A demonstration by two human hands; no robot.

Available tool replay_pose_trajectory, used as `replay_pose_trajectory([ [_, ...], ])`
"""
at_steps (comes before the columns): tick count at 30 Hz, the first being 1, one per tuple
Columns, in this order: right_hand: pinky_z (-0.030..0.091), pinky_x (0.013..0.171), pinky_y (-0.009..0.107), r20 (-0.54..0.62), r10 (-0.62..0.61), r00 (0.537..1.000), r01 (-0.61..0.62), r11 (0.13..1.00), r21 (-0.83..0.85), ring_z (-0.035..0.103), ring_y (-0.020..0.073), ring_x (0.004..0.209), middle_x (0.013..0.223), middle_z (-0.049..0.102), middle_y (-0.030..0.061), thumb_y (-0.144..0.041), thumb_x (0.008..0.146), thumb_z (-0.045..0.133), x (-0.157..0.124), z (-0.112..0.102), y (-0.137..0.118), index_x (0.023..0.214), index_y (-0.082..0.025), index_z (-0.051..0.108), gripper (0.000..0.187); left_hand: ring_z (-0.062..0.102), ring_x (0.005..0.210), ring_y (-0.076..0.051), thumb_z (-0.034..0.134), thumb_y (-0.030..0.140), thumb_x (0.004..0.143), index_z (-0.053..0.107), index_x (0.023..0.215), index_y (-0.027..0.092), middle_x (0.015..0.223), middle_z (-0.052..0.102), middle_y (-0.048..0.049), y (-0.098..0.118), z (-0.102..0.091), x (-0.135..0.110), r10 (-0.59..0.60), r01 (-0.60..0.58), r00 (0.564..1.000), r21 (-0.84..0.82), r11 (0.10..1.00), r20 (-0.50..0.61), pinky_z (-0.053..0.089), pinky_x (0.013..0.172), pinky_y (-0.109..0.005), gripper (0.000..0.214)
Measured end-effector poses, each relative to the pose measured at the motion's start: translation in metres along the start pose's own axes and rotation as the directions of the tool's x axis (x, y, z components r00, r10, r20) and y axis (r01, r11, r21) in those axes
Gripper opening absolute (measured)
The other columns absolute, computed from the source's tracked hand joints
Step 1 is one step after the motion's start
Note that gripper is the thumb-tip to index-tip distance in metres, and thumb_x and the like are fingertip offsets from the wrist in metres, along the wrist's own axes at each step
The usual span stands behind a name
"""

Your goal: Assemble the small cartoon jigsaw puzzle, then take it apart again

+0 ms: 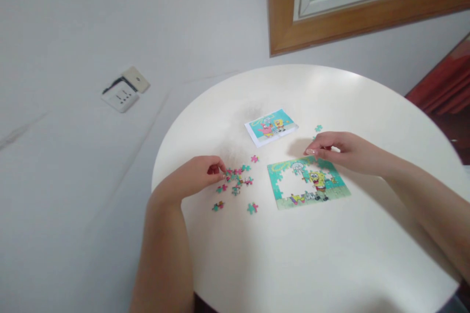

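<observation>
A partly assembled jigsaw puzzle (332, 195) lies flat, with a gap in its middle and a yellow cartoon figure on its right half. My right hand (341, 148) hovers at its upper edge, fingers pinched together; whatever is between them is hidden. To the left, my left hand (200, 173) reaches into a cluster of loose puzzle pieces (237, 176), its thumb and forefinger closed on a puzzle piece at the cluster's edge. Behind the puzzle is a reference picture (271, 126) of the same cartoon scene on white paper.
The round white table (293, 254) stands against a wall. Single pieces lie apart: a teal and pink piece (252, 208), a multicoloured piece (218, 206) and a teal piece (318, 128). A wall socket (120, 96) and a wood-framed window (282, 10) are beyond the table.
</observation>
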State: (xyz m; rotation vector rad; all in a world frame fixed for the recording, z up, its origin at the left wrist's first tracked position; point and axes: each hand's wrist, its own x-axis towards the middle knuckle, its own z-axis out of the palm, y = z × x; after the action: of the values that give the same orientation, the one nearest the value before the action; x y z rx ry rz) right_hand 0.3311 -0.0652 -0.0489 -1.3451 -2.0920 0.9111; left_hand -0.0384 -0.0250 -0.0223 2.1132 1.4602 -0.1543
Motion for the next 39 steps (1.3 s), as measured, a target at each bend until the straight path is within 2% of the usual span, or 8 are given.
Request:
replay_pose_trajectory([
  [9,0.042,0.072,0.032,0.005,0.026,1.000,-0.026,1.000,-0.007,0.058,0.0188,0.077,0.080,0.067,0.0040,-0.055,0.088,0.053,-0.001,0.001,0.000,0.087,-0.021,0.072,0.039,0.059,0.068,-0.017,0.058,0.032,0.071,0.065,0.074,0.020,0.073,0.066,0.0000,0.012,0.004,0.000,0.038,-0.038,0.998,0.001,0.999,0.059,0.042,0.064,-0.026,0.014],
  [16,0.043,0.071,0.032,-0.011,0.015,1.000,-0.015,1.000,-0.005,0.059,0.0189,0.078,0.081,0.067,0.0049,-0.054,0.087,0.054,-0.001,0.002,0.003,0.088,-0.022,0.073,0.038,0.058,0.064,-0.016,0.052,0.036,0.080,0.064,0.072,0.020,0.067,0.064,0.0007,0.029,0.013,0.002,0.111,-0.113,0.991,0.016,0.993,0.069,0.039,0.062,-0.027,0.022],
  [25,0.045,0.075,0.034,0.012,0.019,1.000,-0.019,1.000,-0.003,0.060,0.0208,0.084,0.088,0.069,0.0059,-0.052,0.088,0.055,-0.001,0.002,0.011,0.092,-0.024,0.073,0.034,0.060,0.071,-0.017,0.052,0.036,0.083,0.069,0.085,0.021,0.080,0.069,-0.0001,0.014,-0.006,-0.016,0.054,-0.047,0.990,0.055,0.997,-0.132,0.043,0.066,-0.027,0.022],
  [28,0.046,0.075,0.035,0.009,0.001,1.000,-0.001,1.000,-0.001,0.061,0.0216,0.087,0.093,0.069,0.0060,-0.052,0.088,0.054,-0.002,0.003,0.013,0.093,-0.026,0.072,0.033,0.062,0.078,-0.018,0.052,0.032,0.086,0.070,0.091,0.023,0.088,0.070,-0.0014,0.016,-0.001,-0.028,0.115,-0.097,0.974,0.100,0.990,-0.196,0.045,0.071,-0.029,0.021],
  [31,0.046,0.074,0.034,-0.008,-0.034,0.999,0.034,0.999,0.001,0.061,0.0219,0.088,0.096,0.069,0.0062,-0.050,0.090,0.052,-0.002,0.007,0.005,0.094,-0.028,0.072,0.030,0.061,0.092,-0.020,0.050,0.025,0.088,0.069,0.095,0.022,0.097,0.068,-0.0043,0.016,0.015,-0.039,0.275,-0.238,0.917,0.157,0.959,-0.289,0.046,0.086,-0.033,0.021],
  [33,0.047,0.075,0.034,0.012,-0.089,0.996,0.089,0.996,-0.024,0.060,0.0222,0.089,0.095,0.068,0.0065,-0.045,0.091,0.051,-0.002,0.014,-0.009,0.094,-0.028,0.073,0.028,0.057,0.101,-0.022,0.051,0.018,0.087,0.068,0.101,0.021,0.104,0.065,-0.0059,0.014,0.031,-0.042,0.351,-0.295,0.846,0.196,0.935,-0.402,0.045,0.092,-0.036,0.022],
  [37,0.046,0.077,0.034,0.138,-0.249,0.959,0.268,0.953,-0.140,0.058,0.0213,0.089,0.092,0.066,0.0086,-0.032,0.093,0.051,0.006,0.039,-0.047,0.097,-0.025,0.074,0.025,0.053,0.107,-0.021,0.048,0.008,0.088,0.065,0.107,0.024,0.109,0.061,-0.0061,0.001,0.056,-0.039,0.392,-0.320,0.678,0.230,0.919,-0.622,0.044,0.096,-0.039,0.030],
  [39,0.044,0.081,0.034,0.179,-0.310,0.934,0.340,0.924,-0.174,0.057,0.0203,0.089,0.091,0.066,0.0082,-0.026,0.092,0.051,0.014,0.057,-0.063,0.099,-0.023,0.074,0.023,0.053,0.107,-0.021,0.048,0.006,0.087,0.065,0.104,0.023,0.107,0.061,-0.0059,-0.005,0.062,-0.036,0.384,-0.328,0.629,0.217,0.919,-0.676,0.044,0.095,-0.040,0.029],
])
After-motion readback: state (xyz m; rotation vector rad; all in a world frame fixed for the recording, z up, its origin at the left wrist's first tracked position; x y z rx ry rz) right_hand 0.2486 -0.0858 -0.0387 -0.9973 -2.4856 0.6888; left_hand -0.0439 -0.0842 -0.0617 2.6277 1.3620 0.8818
